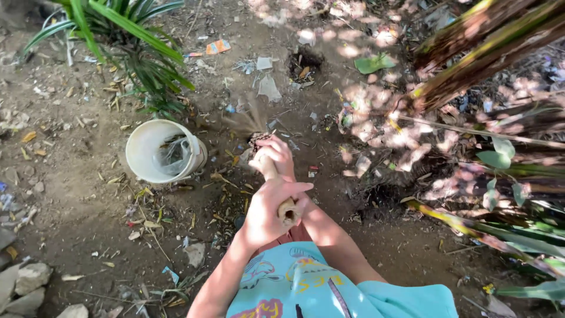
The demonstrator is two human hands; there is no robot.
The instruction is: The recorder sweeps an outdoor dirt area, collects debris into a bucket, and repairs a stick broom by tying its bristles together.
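Observation:
Both my hands grip a wooden broom handle point(288, 209) that points away from me toward the ground. My left hand point(266, 212) closes around the handle's near end, just in front of my light blue shirt. My right hand point(276, 155) holds the handle farther down, close to the bound head. The broom's thin bristles point(246, 122) look blurred against the dirt beyond my right hand. A white bucket point(162, 152) lies tipped on its side to the left of the bristles, with some debris inside.
Dry leaves, scraps of paper and plastic litter point(268, 87) lie scattered over the bare dirt. A green spiky plant point(135, 47) grows at upper left, palm fronds point(482, 53) crowd the right, and stones point(29, 282) sit at lower left.

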